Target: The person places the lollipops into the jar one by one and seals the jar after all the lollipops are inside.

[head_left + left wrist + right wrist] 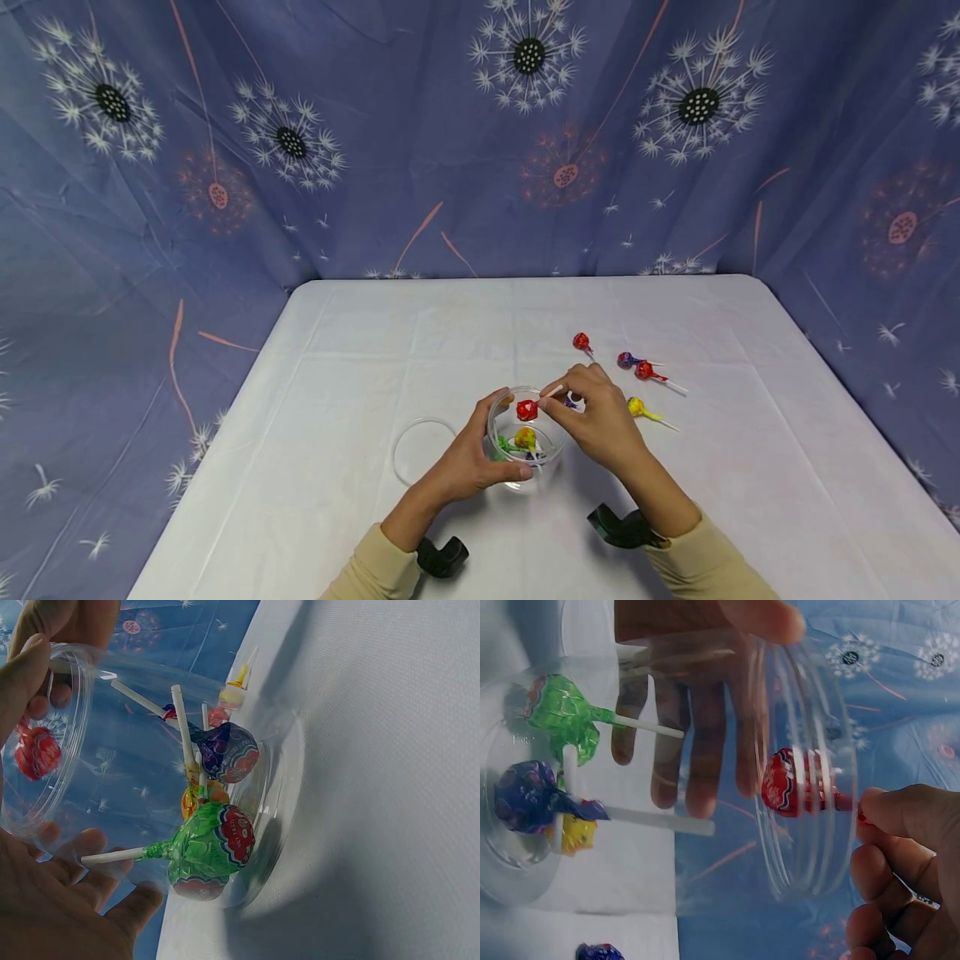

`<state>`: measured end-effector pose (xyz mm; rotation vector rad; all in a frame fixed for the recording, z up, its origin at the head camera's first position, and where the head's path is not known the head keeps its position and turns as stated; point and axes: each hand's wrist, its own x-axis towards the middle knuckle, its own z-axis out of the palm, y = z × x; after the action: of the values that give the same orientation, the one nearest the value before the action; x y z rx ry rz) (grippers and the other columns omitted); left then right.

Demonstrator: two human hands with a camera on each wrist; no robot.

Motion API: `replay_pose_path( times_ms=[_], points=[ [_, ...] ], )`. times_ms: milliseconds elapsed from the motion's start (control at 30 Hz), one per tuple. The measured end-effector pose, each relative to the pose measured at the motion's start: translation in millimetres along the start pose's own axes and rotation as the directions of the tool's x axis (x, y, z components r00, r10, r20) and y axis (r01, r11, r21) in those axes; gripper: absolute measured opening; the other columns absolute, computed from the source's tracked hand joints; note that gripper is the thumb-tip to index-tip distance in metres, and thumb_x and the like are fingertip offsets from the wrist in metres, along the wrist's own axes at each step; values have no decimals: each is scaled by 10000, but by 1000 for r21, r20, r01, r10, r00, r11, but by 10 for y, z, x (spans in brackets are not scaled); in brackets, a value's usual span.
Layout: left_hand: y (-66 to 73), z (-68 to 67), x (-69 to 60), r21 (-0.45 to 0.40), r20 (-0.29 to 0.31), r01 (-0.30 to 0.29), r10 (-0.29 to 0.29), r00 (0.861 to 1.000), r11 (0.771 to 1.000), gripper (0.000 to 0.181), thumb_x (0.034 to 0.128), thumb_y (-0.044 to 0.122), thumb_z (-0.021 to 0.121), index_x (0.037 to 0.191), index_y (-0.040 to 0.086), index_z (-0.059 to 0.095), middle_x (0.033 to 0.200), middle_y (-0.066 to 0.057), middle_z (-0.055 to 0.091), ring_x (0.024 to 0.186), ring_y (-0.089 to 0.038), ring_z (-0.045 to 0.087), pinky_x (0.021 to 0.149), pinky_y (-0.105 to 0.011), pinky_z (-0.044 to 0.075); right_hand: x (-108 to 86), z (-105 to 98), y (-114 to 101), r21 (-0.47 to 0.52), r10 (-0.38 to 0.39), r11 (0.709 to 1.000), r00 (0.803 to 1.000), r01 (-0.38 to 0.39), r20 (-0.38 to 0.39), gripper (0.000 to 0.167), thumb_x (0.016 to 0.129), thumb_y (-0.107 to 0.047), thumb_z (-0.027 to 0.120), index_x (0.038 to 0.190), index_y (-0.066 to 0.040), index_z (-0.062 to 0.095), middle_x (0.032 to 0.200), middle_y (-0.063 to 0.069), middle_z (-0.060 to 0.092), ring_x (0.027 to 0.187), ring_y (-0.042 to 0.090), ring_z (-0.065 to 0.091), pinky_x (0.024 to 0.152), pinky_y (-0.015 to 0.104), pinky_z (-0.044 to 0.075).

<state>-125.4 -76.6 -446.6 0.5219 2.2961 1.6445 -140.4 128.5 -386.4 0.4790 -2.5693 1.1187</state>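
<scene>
My left hand (472,458) grips a clear plastic jar (557,450) round its side, with the open mouth facing up. A red-wrapped lollipop (527,410) is pinched by its stick end between thumb and fingers of my right hand (600,417). Its candy head is just inside the jar's rim, as the right wrist view shows. At the jar's bottom lie a green lollipop (206,847), a purple lollipop (229,754) and a yellow lollipop (526,439), their sticks crossing.
A round clear lid (395,454) lies left of the jar. Right and beyond are a red lollipop (581,341), a purple one (626,360), another red one (645,370) and a yellow one (637,407). One more purple lollipop (572,403) is partly behind my right hand.
</scene>
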Motion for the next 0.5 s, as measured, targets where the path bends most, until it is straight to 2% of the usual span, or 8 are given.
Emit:
replay_pose_path(
  times_ms=[200, 367, 500],
  points=[
    [-15, -1, -1, -13, 3, -6, 6, 1000, 1000, 968, 730, 372, 804, 1468, 350, 178, 1384, 31, 432, 1213, -248, 485, 998, -365, 384, 24, 90, -22, 5, -25, 1000, 999, 25, 22, 87, 767, -152, 778, 789, -195, 707, 779, -101, 603, 809, 148, 482, 676, 283, 436],
    [-4, -8, -6, -36, 14, 8, -7, 1000, 999, 970, 734, 343, 807, 1464, 370, 169, 1320, -1, 464, 1157, -241, 512, 956, -290, 393, 38, 165, -37, -26, -53, 998, 998, 54, 30, 105, 748, -135, 792, 771, -172, 697, 762, -97, 589, 791, 98, 432, 656, 242, 384],
    [58, -24, -29, -64, 34, 22, -19, 999, 998, 978, 744, 297, 805, 1480, 321, 162, 1307, -42, 472, 1162, -288, 509, 951, -282, 392, 49, 213, -71, -78, -53, 995, 998, 56, 44, 99, 743, -153, 798, 767, -159, 702, 757, -86, 582, 786, 82, 391, 652, 244, 358]
  ],
)
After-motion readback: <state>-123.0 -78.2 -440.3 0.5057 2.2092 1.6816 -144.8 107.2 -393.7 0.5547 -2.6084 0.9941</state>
